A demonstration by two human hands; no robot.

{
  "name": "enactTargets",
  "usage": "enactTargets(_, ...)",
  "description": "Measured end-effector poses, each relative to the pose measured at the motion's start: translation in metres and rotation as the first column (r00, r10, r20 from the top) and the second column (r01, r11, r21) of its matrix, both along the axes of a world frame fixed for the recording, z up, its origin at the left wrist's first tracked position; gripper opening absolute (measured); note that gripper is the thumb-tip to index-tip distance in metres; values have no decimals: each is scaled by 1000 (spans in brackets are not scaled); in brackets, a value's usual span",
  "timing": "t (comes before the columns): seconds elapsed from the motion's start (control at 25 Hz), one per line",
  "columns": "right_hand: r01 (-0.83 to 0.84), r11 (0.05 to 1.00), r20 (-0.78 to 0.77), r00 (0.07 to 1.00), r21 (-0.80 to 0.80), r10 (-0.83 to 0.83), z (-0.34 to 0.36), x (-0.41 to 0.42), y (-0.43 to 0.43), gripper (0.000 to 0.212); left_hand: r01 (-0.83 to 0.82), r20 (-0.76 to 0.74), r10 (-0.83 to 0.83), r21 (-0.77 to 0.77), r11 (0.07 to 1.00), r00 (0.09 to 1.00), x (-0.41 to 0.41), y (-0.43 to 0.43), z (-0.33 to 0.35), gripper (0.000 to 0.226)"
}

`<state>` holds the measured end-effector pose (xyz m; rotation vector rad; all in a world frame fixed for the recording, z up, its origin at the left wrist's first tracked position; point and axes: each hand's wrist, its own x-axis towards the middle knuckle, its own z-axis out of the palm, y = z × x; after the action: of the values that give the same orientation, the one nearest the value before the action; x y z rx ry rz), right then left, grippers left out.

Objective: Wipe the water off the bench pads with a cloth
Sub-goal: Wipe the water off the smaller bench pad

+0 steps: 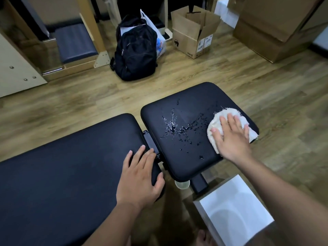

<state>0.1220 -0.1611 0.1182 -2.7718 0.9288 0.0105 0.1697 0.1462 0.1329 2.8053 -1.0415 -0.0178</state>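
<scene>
Two black bench pads fill the middle of the view. The smaller seat pad [186, 103] carries a splash of water drops [177, 127] across its centre. A cream cloth [215, 122] lies on the seat pad's right edge, and my right hand [230, 137] presses flat on top of it, fingers spread. The water lies to the left of the cloth. The long back pad [62, 174] stretches to the lower left and looks dry. My left hand [140, 176] rests on its near right corner, fingers wrapped over the edge by the gap between the pads.
A white open box [236, 208] stands on the wooden floor under my right forearm, beside the bench post [200, 183] and a small pale cup [182, 184]. Further back are a black backpack [135, 50], an open cardboard box [193, 31] and larger cartons [276, 27].
</scene>
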Motion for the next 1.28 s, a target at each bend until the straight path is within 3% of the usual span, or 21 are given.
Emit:
enactTargets(0.2,31,999,111,993,-32,-27,1,-4,27,67,-6,5,6,2,1000,1000,1,0,-2,62)
enactTargets(0.36,12,1000,239,971,-14,-8,-5,-27,124,58,-1,-5,1,10,1000,1000,2,0,-5,64)
enactTargets(0.48,-173,984,298,938,-37,176,-7,-34,195,47,3,11,-3,-21,1000,1000,2,2,-7,63)
enactTargets(0.6,-334,934,317,879,-126,357,-15,-34,159,44,12,21,-11,-45,999,1000,2,2,-9,63)
enactTargets(0.84,91,995,147,985,-43,-84,11,-11,-46,56,10,12,-9,-34,999,1000,2,1,-9,64)
enactTargets(0.96,197,980,138,972,-21,-193,12,6,-39,62,6,22,-5,-38,999,1000,3,1,-12,64)
enactTargets(1.12,-78,993,160,983,-88,91,-6,-2,100,59,14,13,-13,-41,999,1000,4,1,-11,61)
enactTargets(1.2,-306,950,164,936,-64,313,1,-6,165,53,12,-14,-14,-151,988,1000,2,3,-9,59)
enactTargets(1.28,-495,868,140,857,-47,496,4,-7,173,50,-59,-96,31,-308,950,995,1,7,-6,55)
